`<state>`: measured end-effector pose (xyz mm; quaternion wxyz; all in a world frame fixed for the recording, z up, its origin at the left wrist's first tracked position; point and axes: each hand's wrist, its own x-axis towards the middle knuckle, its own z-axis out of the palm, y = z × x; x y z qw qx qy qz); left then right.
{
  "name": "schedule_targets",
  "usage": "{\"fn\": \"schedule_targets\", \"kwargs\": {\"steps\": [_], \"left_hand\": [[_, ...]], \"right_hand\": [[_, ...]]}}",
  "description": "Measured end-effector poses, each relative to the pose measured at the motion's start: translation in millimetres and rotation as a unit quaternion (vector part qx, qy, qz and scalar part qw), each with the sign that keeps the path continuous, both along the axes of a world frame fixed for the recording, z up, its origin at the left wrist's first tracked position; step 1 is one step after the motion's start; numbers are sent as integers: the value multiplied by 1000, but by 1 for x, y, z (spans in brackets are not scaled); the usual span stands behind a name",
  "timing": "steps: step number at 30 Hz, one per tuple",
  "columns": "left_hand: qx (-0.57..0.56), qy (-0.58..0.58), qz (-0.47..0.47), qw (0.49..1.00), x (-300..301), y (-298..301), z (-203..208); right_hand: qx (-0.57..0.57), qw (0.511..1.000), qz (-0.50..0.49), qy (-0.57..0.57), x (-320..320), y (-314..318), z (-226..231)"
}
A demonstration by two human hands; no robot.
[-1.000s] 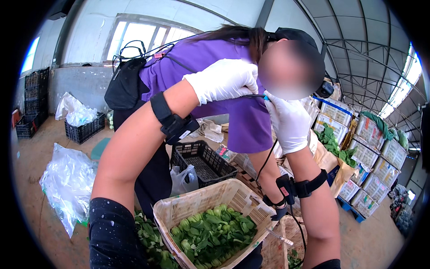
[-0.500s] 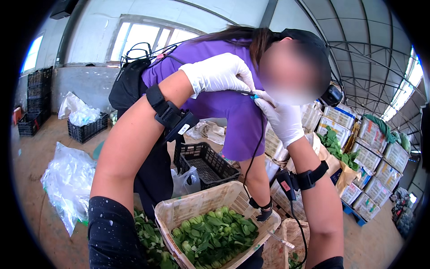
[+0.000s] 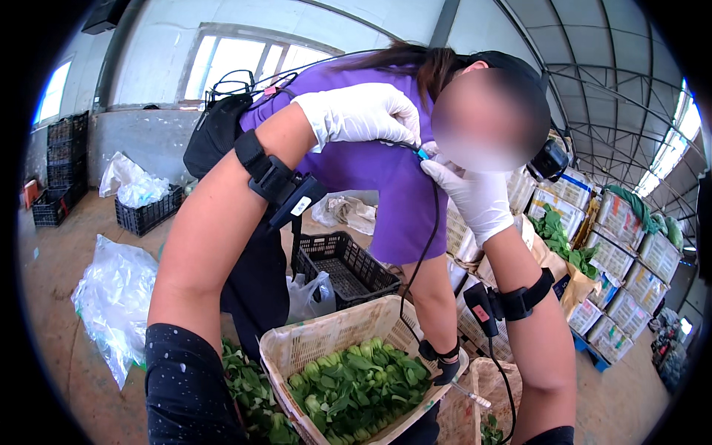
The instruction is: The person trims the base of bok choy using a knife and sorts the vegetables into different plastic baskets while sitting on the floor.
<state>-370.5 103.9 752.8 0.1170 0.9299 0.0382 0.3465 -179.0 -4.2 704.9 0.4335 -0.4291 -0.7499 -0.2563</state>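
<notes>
Both my hands wear white gloves and are raised in front of a co-worker in a purple shirt [image 3: 348,170]. My left hand [image 3: 363,115] pinches a thin black cable [image 3: 436,222] near a small blue piece [image 3: 422,154] on it. My right hand [image 3: 478,199] is closed at the other side of that piece, thumb and fingers meeting on the cable. From there the cable hangs toward the co-worker's wrist. The co-worker's dark-gloved hand [image 3: 447,369] rests at the rim of a pale plastic crate [image 3: 297,343] holding leafy greens [image 3: 363,386].
Behind the pale crate stands a black crate [image 3: 348,259]. Crumpled clear plastic [image 3: 115,304] lies on the floor at left. Stacked boxes [image 3: 612,252] rise at right. A slim tool with a pale handle [image 3: 475,397] juts past the crate's corner. Another cable [image 3: 504,386] hangs from my right forearm strap.
The view has shifted slightly. My right hand has tilted a little and sits slightly lower; both hands stay at the blue piece. The co-worker's gloved hand has shifted slightly right and down.
</notes>
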Motion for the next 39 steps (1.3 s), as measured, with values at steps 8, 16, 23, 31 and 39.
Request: {"fn": "schedule_targets", "kwargs": {"steps": [8,16,23,31,39], "left_hand": [[25,74,147,986,1,-18,9],[117,-11,103,988,5,-12,-6],[277,3,213,937,29,-3,-16],[373,-154,96,910,28,-5,-30],[323,-158,146,922,35,-13,-49]], "right_hand": [[120,984,-69,-110,4,8,2],[122,988,-14,-98,10,18,1],[171,969,-72,-164,15,13,-3],[214,965,-6,-150,19,12,-3],[140,987,10,-82,30,25,-23]]}}
